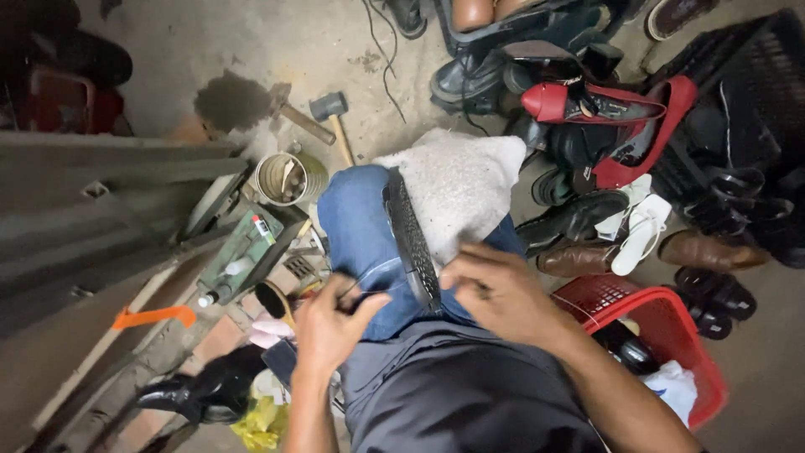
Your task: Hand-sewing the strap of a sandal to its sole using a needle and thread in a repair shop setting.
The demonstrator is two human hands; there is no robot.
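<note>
The right hand [495, 294] is curled, fingertips pinching the edge of a black shoe sole [411, 243] that stands on its edge across the lap. The left hand [335, 323] is closed around a thin dark thread [356, 285] just beside the sole. A white fleecy cloth [461, 184] covers the knee. Beyond lie a hammer [334, 113], a tin can [289, 178], a red basket [671, 335] and piled shoes [604, 126].

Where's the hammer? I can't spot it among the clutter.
In the head view, the hammer lies on the floor at upper centre-left, just right of the open tin can.
</note>
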